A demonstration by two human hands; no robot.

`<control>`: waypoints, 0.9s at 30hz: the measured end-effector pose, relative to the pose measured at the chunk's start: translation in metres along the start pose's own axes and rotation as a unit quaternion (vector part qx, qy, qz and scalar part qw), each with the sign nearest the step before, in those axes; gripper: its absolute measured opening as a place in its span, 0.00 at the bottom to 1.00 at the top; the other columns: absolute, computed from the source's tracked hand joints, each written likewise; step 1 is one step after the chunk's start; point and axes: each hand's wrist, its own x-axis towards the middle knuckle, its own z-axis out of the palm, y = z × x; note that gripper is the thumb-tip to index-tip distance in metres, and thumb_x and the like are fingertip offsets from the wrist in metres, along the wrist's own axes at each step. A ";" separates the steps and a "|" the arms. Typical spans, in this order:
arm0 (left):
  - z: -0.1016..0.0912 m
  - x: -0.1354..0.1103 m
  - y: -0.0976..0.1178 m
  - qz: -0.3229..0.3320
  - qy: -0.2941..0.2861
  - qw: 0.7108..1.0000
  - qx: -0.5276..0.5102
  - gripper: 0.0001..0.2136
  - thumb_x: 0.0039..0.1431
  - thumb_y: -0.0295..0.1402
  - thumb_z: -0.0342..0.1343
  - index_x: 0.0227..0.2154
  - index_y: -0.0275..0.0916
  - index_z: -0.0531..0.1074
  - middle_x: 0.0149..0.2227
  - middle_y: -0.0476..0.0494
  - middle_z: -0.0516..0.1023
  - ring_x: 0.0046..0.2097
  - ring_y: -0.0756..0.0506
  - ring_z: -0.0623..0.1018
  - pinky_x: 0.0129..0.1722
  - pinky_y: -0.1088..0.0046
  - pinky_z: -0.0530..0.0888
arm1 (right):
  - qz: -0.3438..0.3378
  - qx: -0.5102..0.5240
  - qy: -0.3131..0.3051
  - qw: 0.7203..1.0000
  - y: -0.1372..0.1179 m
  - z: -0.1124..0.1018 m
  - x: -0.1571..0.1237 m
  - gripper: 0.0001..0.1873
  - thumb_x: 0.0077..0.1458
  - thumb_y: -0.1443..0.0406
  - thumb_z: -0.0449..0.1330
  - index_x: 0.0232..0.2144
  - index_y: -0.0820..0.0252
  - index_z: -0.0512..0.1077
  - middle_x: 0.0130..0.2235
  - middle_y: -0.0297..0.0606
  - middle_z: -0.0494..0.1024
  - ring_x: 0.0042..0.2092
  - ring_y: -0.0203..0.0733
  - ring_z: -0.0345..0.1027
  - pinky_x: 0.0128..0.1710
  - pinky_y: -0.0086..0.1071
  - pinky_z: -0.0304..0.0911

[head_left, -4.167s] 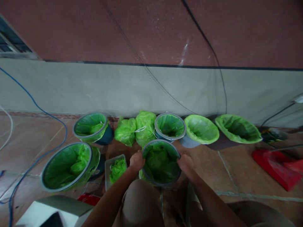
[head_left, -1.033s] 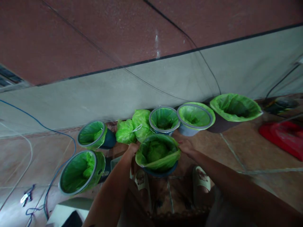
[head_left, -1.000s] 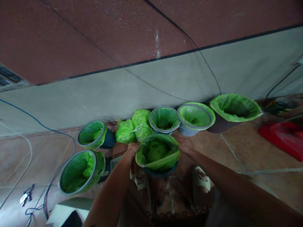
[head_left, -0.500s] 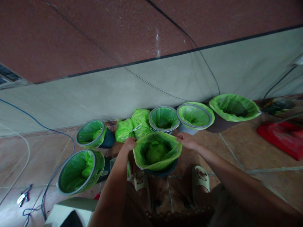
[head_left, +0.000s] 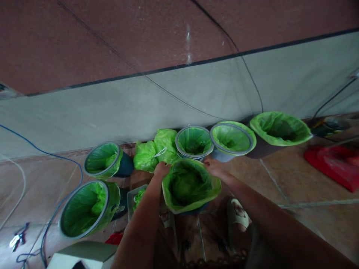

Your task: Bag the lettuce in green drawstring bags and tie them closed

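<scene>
A dark bin [head_left: 193,210] stands on the floor between my feet, lined with a green plastic bag [head_left: 190,186]. My left hand [head_left: 161,170] is closed on the bag's upper left edge. My right hand [head_left: 213,167] is closed on its upper right edge. The bag's rim is drawn up and inward above the bin, and crumpled green plastic fills its inside. Two tied green bags [head_left: 155,151] lie just behind my left hand.
More green-lined bins stand around: two at left [head_left: 102,160] [head_left: 85,209], three along the wall [head_left: 194,142] [head_left: 232,139] [head_left: 280,129]. A clear tray of green plastic [head_left: 136,196] sits by my left arm. Blue cable [head_left: 42,153] at left, red object [head_left: 333,164] at right, white box [head_left: 84,254] below.
I have risen from a crouch since the earliest frame. Both hands have pulled the bag's rim off the bin edge, up and inward. The view shifted slightly.
</scene>
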 end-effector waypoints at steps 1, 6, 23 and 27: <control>0.000 -0.001 0.002 0.002 0.001 1.000 0.003 0.13 0.59 0.37 0.56 0.40 0.33 0.78 0.43 0.34 0.81 0.48 0.40 0.79 0.45 0.71 0.72 | -0.002 -0.012 -0.003 1.000 0.000 0.001 0.001 0.07 0.52 0.69 0.61 0.24 0.60 0.77 0.32 0.42 0.80 0.38 0.45 0.73 0.41 0.33 0.63; -0.009 -0.009 0.012 -0.001 0.012 1.000 0.007 0.13 0.54 0.24 0.56 0.42 0.37 0.79 0.47 0.36 0.81 0.50 0.40 0.78 0.47 0.70 0.71 | -0.023 0.003 0.022 0.999 -0.007 0.004 0.001 0.11 0.48 0.73 0.60 0.30 0.55 0.79 0.36 0.36 0.83 0.39 0.43 0.74 0.44 0.31 0.66; -0.041 -0.039 0.015 -0.078 0.105 0.991 0.033 0.23 0.63 0.43 0.50 0.53 0.28 0.67 0.49 0.24 0.77 0.54 0.35 0.77 0.48 0.65 0.72 | -0.036 -0.149 0.047 0.987 -0.006 -0.044 -0.023 0.24 0.58 0.53 0.60 0.52 0.60 0.72 0.43 0.46 0.81 0.43 0.48 0.75 0.41 0.33 0.65; -0.025 -0.059 0.005 -0.060 -0.033 0.992 0.102 0.30 0.58 0.52 0.53 0.52 0.30 0.71 0.50 0.27 0.78 0.54 0.35 0.77 0.46 0.68 0.74 | -0.017 -0.214 -0.015 0.977 -0.005 -0.044 -0.029 0.21 0.58 0.56 0.59 0.49 0.63 0.72 0.44 0.49 0.80 0.45 0.49 0.74 0.38 0.31 0.63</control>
